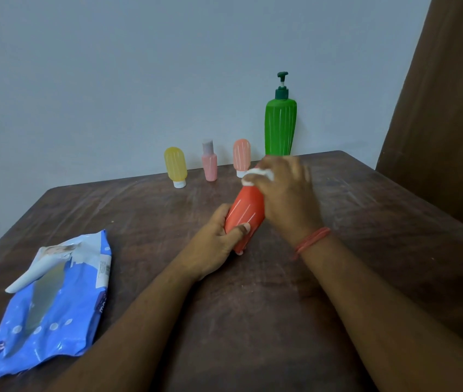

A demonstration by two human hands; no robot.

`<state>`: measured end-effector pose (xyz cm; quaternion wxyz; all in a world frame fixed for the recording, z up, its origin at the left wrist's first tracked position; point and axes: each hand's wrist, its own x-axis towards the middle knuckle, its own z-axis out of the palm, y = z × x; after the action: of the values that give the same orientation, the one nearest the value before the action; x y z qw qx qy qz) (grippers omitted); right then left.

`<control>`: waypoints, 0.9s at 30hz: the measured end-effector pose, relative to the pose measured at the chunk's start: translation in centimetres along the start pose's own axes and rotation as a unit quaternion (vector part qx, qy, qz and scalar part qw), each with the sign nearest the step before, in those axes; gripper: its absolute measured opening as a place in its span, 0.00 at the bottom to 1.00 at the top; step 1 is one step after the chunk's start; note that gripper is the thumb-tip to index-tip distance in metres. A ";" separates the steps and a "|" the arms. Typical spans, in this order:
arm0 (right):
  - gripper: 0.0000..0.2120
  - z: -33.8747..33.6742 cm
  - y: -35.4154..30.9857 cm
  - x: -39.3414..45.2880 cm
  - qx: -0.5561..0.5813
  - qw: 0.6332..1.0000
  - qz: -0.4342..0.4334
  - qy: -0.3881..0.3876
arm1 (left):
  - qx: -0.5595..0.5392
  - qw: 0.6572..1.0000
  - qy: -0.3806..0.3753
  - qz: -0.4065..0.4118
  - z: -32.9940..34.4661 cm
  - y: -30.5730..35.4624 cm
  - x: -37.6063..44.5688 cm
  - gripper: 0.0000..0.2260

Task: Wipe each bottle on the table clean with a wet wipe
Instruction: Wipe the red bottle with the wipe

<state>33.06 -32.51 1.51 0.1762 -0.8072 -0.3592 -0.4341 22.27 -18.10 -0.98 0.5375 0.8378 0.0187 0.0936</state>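
Observation:
An orange-red bottle (pixel 246 215) is tilted above the middle of the brown table (pixel 253 306). My left hand (pixel 216 244) grips its lower end, thumb across the front. My right hand (pixel 284 190) holds a white wet wipe (pixel 257 175) pressed around the bottle's upper end, which it hides. Along the far edge stand a yellow tube (pixel 175 166), a small pink bottle (pixel 209 164), a peach tube (pixel 241 155) and a tall green pump bottle (pixel 280 125).
A blue wet wipe pack (pixel 55 306) lies at the near left with its flap peeled open. A grey wall rises behind the table. A brown curtain (pixel 445 123) hangs at the right.

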 end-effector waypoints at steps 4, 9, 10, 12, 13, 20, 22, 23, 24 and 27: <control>0.11 0.0 -0.5 -0.5 0.035 0.999 -0.008 -0.009 | -0.001 1.000 -0.003 0.000 0.0 0.2 -0.1 0.10; 0.15 -0.3 0.3 0.1 0.023 0.999 0.038 -0.011 | -0.013 1.000 0.001 -0.009 0.1 0.3 0.0 0.16; 0.15 -0.3 0.1 0.0 0.030 0.998 0.049 -0.013 | -0.015 1.000 -0.002 -0.006 0.1 0.2 0.0 0.16; 0.16 -0.2 -0.8 -0.7 0.050 0.997 -0.038 -0.046 | -0.024 1.000 0.003 -0.005 0.0 0.1 0.0 0.16; 0.17 -0.2 -1.0 -1.0 0.050 0.993 -0.086 -0.058 | -0.029 1.000 0.007 -0.004 -0.1 0.1 0.0 0.15; 0.15 -0.2 -1.1 -0.7 0.057 0.995 -0.065 -0.046 | -0.032 0.999 0.005 0.011 0.1 0.0 0.1 0.11; 0.16 -0.3 -0.8 -0.7 0.047 0.993 -0.094 -0.047 | -0.040 0.999 0.006 0.010 0.1 0.0 0.2 0.11; 0.15 -0.4 -0.4 -0.4 0.044 0.997 -0.048 -0.032 | -0.039 0.999 0.004 0.010 0.1 -0.1 0.2 0.11; 0.15 -0.5 -0.1 -0.3 0.046 0.999 0.007 -0.014 | -0.036 0.999 0.002 0.012 0.1 -0.1 0.2 0.10; 0.17 -0.5 -0.5 -0.9 0.073 0.996 -0.021 -0.038 | -0.049 0.999 0.006 0.008 0.1 -0.3 0.4 0.11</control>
<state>32.12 -32.86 1.05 0.2118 -0.8002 -0.4133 -0.3794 22.67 -18.01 -1.25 0.5767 0.8102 0.0104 0.1037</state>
